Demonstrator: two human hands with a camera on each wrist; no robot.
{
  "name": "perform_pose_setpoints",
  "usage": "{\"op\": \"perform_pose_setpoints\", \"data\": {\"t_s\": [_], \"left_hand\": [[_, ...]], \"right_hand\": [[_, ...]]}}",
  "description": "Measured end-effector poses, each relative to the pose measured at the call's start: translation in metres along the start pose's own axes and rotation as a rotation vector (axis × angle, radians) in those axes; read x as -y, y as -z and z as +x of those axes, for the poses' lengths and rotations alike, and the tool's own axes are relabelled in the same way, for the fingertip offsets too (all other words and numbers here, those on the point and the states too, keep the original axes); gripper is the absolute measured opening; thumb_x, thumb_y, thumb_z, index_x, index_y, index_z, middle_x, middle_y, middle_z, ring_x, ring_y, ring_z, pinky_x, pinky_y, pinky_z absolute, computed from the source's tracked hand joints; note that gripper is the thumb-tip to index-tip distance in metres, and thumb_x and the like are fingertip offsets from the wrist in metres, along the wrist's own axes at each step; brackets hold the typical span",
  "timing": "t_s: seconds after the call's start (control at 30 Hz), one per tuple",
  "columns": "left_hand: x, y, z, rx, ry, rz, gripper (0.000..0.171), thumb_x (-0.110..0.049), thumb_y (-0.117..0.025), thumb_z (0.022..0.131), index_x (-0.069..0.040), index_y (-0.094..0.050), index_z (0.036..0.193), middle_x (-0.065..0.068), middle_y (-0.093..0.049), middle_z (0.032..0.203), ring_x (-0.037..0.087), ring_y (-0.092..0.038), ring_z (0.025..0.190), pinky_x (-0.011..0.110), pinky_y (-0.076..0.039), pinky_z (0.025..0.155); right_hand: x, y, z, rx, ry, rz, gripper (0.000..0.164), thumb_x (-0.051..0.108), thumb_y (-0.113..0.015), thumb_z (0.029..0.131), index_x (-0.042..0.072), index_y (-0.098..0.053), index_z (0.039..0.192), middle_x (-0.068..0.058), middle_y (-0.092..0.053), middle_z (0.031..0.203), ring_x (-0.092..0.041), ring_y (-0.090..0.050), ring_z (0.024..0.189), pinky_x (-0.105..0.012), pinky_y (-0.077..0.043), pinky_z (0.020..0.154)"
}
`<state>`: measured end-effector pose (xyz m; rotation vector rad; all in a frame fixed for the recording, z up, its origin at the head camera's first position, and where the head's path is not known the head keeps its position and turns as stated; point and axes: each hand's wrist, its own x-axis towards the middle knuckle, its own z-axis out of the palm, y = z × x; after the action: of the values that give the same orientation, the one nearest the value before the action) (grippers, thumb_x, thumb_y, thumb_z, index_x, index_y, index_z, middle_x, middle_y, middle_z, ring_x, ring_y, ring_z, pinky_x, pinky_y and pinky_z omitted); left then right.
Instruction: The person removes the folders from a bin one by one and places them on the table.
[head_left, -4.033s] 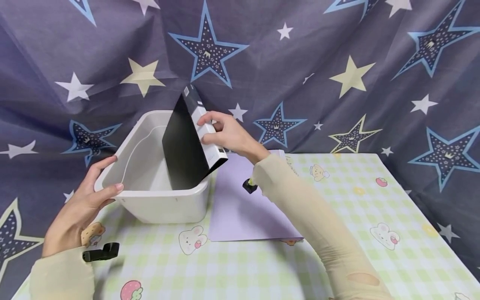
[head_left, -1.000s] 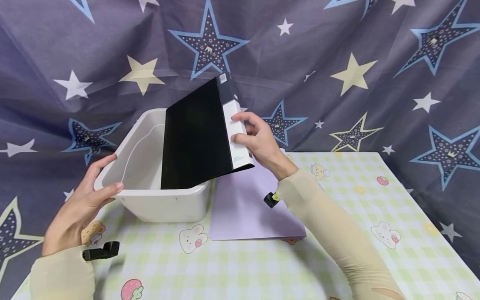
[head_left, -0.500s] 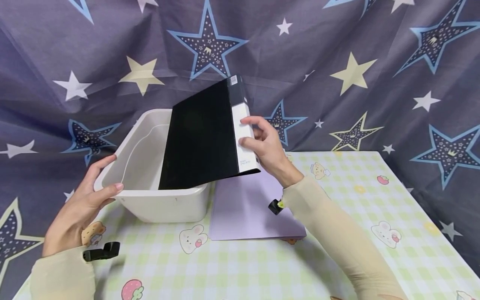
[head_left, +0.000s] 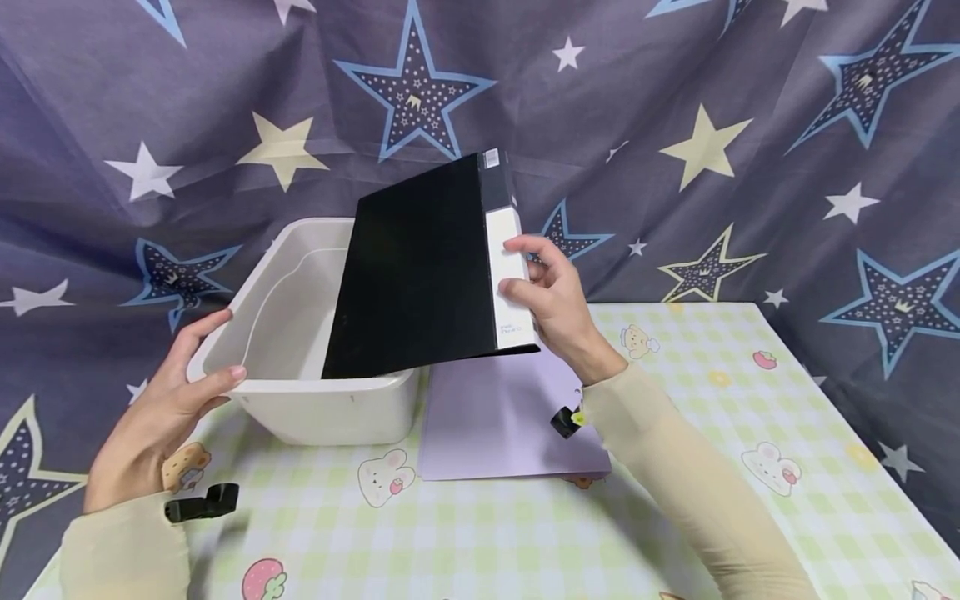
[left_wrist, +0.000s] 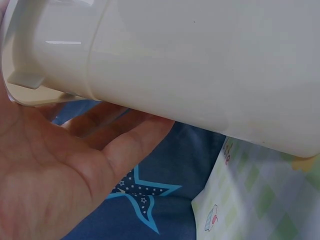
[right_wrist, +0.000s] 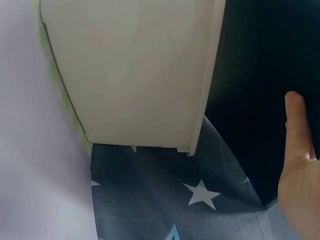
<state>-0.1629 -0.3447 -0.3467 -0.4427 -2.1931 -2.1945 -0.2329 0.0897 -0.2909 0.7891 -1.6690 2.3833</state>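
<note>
My right hand [head_left: 558, 308] grips a black folder [head_left: 416, 275] by its white-labelled spine, thumb on the near side. The folder leans over the right side of a white plastic bin [head_left: 322, 417], its lower left part still inside the rim. With my left hand [head_left: 161, 400] I hold the bin's left corner, thumb on the front rim. The left wrist view has that hand's palm [left_wrist: 55, 175] against the bin's outer wall [left_wrist: 200, 60]. In the right wrist view, the folder's dark underside [right_wrist: 250, 65] hides part of the fingers.
Beside the bin, under the raised folder, lies a purple folder [head_left: 510, 425] on the checked tablecloth [head_left: 480, 542]. A star-printed curtain [head_left: 600, 108] hangs close behind the table. Black wrist cameras [head_left: 202, 504] sit on both sleeves.
The black folder has come up and rightward with my right hand, from steeply tilted in the bin to slanting over its right rim. My left hand and the bin have stayed put.
</note>
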Motion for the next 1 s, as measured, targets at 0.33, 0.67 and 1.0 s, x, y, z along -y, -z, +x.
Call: {"op": "perform_pose_setpoints", "data": {"t_s": [0.33, 0.67, 1.0], "left_hand": [[-0.003, -0.001, 0.001, 0.013, -0.003, -0.011, 0.073, 0.009, -0.050, 0.092, -0.024, -0.021, 0.151, 0.001, -0.038, 0.132, 0.005, -0.056, 0.102, 0.020, -0.049, 0.078], [-0.003, -0.001, 0.001, 0.015, -0.011, -0.022, 0.073, 0.009, -0.049, 0.091, -0.023, -0.022, 0.150, 0.001, -0.039, 0.130, 0.007, -0.058, 0.100, 0.021, -0.050, 0.077], [-0.002, -0.002, 0.000, 0.007, -0.003, -0.007, 0.073, 0.009, -0.050, 0.092, -0.023, -0.021, 0.150, 0.000, -0.038, 0.131, 0.008, -0.058, 0.101, 0.021, -0.049, 0.077]], "right_hand": [[0.006, 0.011, -0.008, -0.038, 0.012, 0.047, 0.043, -0.016, -0.054, 0.076, 0.006, -0.056, 0.112, -0.011, -0.069, 0.083, -0.020, -0.067, 0.067, -0.031, -0.055, 0.053], [0.012, 0.018, -0.018, -0.059, 0.026, 0.065, 0.045, -0.016, -0.053, 0.077, 0.007, -0.056, 0.115, -0.011, -0.069, 0.087, -0.021, -0.068, 0.070, -0.032, -0.055, 0.054], [0.017, 0.028, -0.027, -0.069, 0.067, 0.086, 0.047, -0.018, -0.052, 0.078, 0.007, -0.056, 0.117, -0.012, -0.070, 0.086, -0.022, -0.069, 0.072, -0.033, -0.055, 0.055]]}}
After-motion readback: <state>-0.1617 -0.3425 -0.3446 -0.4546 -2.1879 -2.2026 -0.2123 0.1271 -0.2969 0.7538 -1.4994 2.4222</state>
